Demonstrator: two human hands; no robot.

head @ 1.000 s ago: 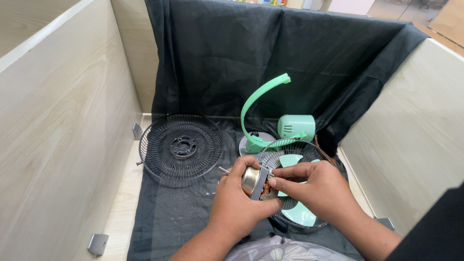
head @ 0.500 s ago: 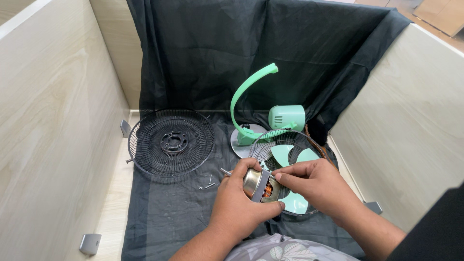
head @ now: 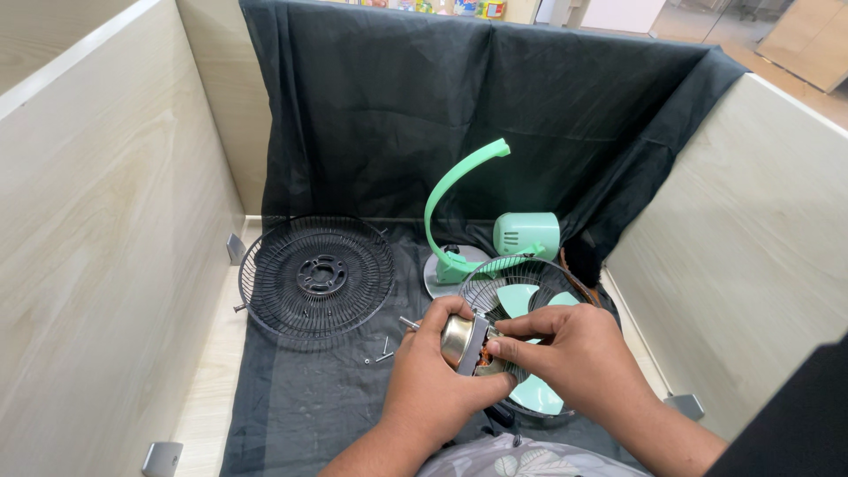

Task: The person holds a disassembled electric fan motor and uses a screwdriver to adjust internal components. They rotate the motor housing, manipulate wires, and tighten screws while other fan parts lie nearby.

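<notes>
Item: small fan motor (head: 466, 343) — metal can with copper windings showing, shaft stub pointing left. Held between both hands just above the black cloth (head: 318, 406). Left hand (head: 437, 380) wraps the can from below; right hand (head: 570, 358) pinches its right end, fingertips closed on it. Likely dense and rigid, smooth casing — best gripped on the can, not the windings. Beyond the right hand: mint blade in wire guard (head: 530, 300). Left of the hands: loose black grille (head: 316, 276), screws (head: 382, 353).

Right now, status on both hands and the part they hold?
Left hand and right hand both gripping small silver metal fan motor. Green-bladed wire fan guard directly beneath; loose screws nearby.
</notes>
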